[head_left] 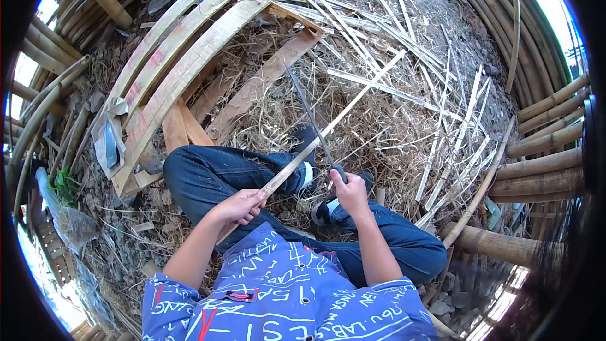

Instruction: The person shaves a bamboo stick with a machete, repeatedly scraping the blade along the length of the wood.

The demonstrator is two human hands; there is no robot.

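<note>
A long pale bamboo strip (353, 104) slants from the lap up to the right, its lower end by my left forearm. My left hand (241, 207) is closed around the strip near its lower end. The dark handle of a long, thin knife (305, 104) is in my right hand (351, 192), with the thumb along the handle. The blade points up and to the left and crosses the strip near its middle. Both hands are above my crossed legs in dark jeans.
A slatted wooden frame (167, 66) lies at the upper left. Loose bamboo strips (464, 136) and curly shavings (379, 126) cover the ground ahead and to the right. Thick bamboo poles (536, 183) stand at the right edge. A plastic bag (72, 221) lies at the left.
</note>
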